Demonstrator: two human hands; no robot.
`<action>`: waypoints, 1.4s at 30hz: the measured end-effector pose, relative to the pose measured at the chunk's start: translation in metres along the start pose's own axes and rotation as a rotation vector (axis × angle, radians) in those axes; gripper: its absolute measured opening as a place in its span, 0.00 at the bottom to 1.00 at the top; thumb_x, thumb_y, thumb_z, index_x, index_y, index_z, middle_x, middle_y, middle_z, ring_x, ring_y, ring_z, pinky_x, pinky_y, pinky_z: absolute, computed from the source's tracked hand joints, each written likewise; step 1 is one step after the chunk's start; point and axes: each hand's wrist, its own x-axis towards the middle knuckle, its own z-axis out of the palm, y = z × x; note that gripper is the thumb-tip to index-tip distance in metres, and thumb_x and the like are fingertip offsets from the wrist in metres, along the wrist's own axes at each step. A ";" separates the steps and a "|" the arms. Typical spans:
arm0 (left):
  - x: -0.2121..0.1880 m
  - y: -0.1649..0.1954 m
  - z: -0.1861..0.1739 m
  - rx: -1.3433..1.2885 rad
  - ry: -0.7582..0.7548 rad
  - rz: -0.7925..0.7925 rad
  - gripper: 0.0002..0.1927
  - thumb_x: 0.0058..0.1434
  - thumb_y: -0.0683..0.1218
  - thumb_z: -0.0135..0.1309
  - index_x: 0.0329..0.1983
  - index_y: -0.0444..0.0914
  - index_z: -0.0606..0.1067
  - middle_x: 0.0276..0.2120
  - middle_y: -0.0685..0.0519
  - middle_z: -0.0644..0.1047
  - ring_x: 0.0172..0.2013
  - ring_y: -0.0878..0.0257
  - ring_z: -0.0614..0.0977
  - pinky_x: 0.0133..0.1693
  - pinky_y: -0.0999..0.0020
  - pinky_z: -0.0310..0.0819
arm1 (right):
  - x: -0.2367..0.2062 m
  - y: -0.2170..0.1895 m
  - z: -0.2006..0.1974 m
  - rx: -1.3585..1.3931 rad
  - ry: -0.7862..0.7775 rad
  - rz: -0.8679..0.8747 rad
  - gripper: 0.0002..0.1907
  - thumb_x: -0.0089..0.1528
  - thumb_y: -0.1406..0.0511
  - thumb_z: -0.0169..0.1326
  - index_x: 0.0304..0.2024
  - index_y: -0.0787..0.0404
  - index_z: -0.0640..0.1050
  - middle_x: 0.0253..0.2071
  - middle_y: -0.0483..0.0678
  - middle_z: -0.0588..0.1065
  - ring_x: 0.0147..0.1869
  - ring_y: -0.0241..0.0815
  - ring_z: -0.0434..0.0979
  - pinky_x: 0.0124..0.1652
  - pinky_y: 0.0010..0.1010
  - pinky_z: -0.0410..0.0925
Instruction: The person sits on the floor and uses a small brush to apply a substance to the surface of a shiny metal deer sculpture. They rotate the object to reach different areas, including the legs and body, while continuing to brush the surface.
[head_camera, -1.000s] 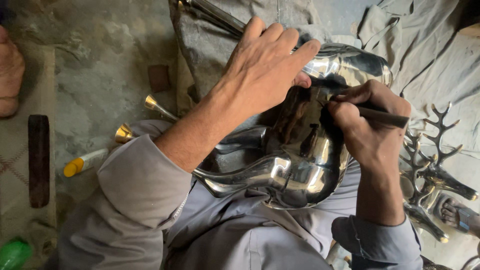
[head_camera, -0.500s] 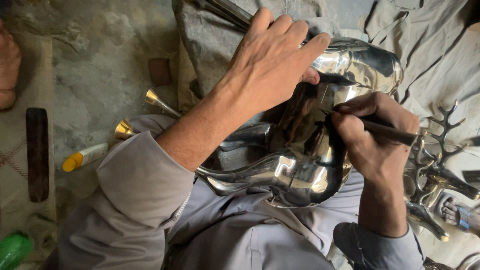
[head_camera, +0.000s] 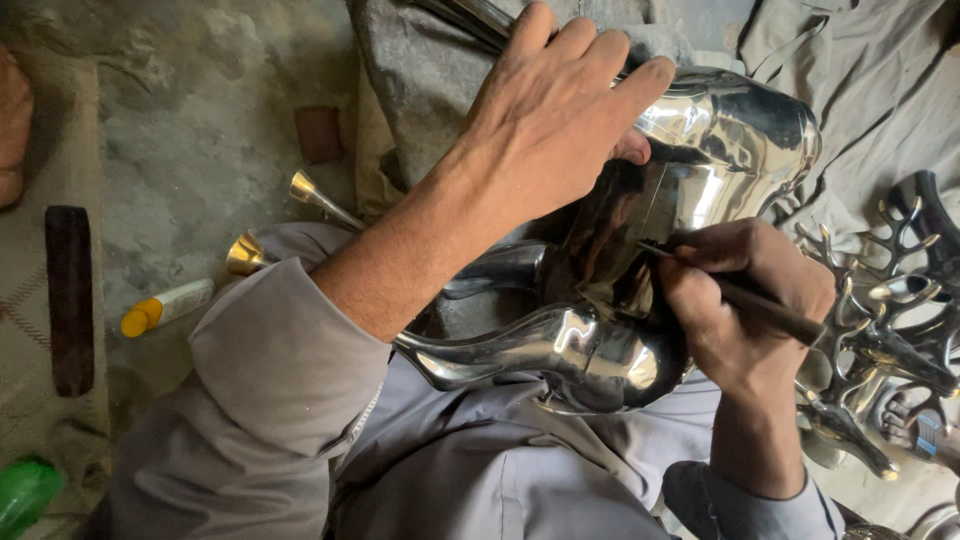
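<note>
Room around the polished metal vessel (head_camera: 600, 340) is tight: antlered metal figures (head_camera: 880, 330) crowd its right edge, brass horns (head_camera: 300, 190) its left. Left hand (head_camera: 550, 120) lies spread flat over the vessel's upper curve; right hand (head_camera: 745, 310) pinches a slim dark engraving tool (head_camera: 760, 305) against its mirror-smooth side.

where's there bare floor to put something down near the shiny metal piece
Bare concrete floor lies upper left, bordered by the small brown block, the dark wooden bar and the yellow-capped tube. The right side is crowded: antlered metal figures sit beside the right hand and its tool. The left hand covers the polished vessel.
</note>
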 end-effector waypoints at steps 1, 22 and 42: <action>0.000 0.000 0.000 0.000 0.006 0.000 0.26 0.63 0.60 0.64 0.55 0.39 0.78 0.37 0.51 0.77 0.43 0.56 0.76 0.52 0.52 0.61 | -0.001 0.000 0.000 -0.010 -0.003 -0.013 0.08 0.64 0.66 0.60 0.36 0.68 0.79 0.35 0.50 0.80 0.34 0.34 0.79 0.36 0.20 0.69; -0.008 -0.005 0.014 0.052 0.027 0.006 0.24 0.68 0.59 0.61 0.57 0.39 0.79 0.40 0.50 0.78 0.49 0.56 0.75 0.56 0.50 0.61 | -0.025 -0.005 0.016 -0.083 0.006 -0.140 0.06 0.60 0.68 0.61 0.32 0.66 0.78 0.32 0.51 0.78 0.32 0.38 0.80 0.34 0.23 0.70; -0.009 -0.005 0.013 0.002 0.015 0.003 0.23 0.67 0.57 0.63 0.58 0.39 0.78 0.40 0.51 0.78 0.49 0.57 0.75 0.56 0.51 0.62 | -0.025 -0.009 0.015 0.015 -0.114 -0.097 0.07 0.59 0.64 0.60 0.32 0.62 0.78 0.31 0.49 0.78 0.28 0.35 0.80 0.30 0.23 0.71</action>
